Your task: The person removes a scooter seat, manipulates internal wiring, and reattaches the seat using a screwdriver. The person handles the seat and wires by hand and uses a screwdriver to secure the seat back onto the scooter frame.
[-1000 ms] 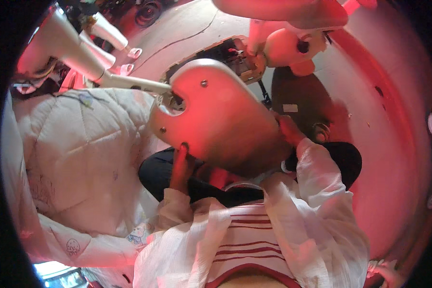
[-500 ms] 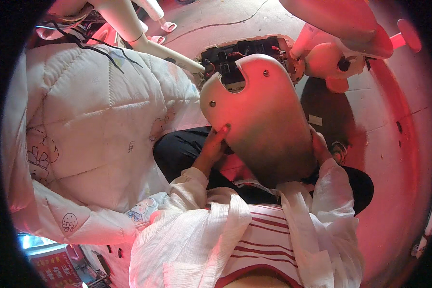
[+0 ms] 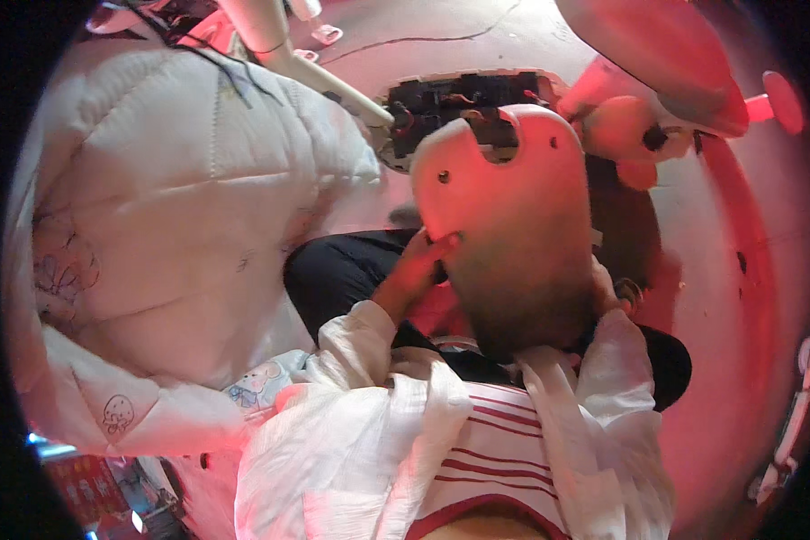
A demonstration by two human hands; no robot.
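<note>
A pale rounded panel (image 3: 513,234) with a notch in its top edge and two small dark fittings beside it is held tilted over my lap. My left hand (image 3: 423,268) grips its left edge, thumb on the face. My right hand (image 3: 606,281) is closed on the opposite edge, fingers mostly hidden. Just beyond the panel lies an open base-like housing (image 3: 422,97) with dark modules and red wires, partly covered by it. My crossed legs in dark trousers (image 3: 333,261) are underneath.
A quilted white pad (image 3: 153,207) fills the left side. A white tube (image 3: 328,88) angles toward the housing. At the back right stand rounded white parts (image 3: 621,121) on the pale floor (image 3: 729,378). Dark cables (image 3: 225,63) hang over the pad's far end.
The panel has turned from a slanted position to more lengthwise and shifted right in the view, with both hands still gripping it. More of the housing behind it shows than a second ago.
</note>
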